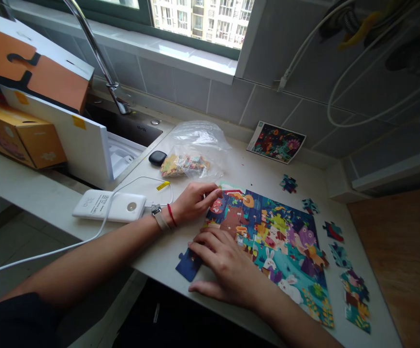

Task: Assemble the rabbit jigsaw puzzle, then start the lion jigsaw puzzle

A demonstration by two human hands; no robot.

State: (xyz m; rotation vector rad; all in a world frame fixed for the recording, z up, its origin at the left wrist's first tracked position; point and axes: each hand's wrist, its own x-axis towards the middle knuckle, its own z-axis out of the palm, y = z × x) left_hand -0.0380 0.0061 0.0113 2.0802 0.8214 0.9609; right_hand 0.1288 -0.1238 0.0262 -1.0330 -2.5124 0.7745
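Note:
A colourful animal jigsaw puzzle (278, 232) lies largely joined on the white counter. My left hand (197, 200) rests at its upper left edge, fingers loosely bent with a small gap between them and nothing visible in them. Across the lower left part of the puzzle lies my right hand (227, 268), palm down, fingers stretched and thumb apart. Its fingertips touch or cover the edge of a dark blue puzzle piece (188, 265) near the counter's front edge. Whatever is under the right palm is hidden. Loose puzzle pieces (335, 232) form a row along the right side.
A picture card (277, 141) leans against the tiled wall. Behind my left hand are a clear plastic bag (204, 137) with pieces and a small black case (157, 158). A white power bank (104, 205) with a cable, boxes (46, 140) and a sink (130, 126) are left.

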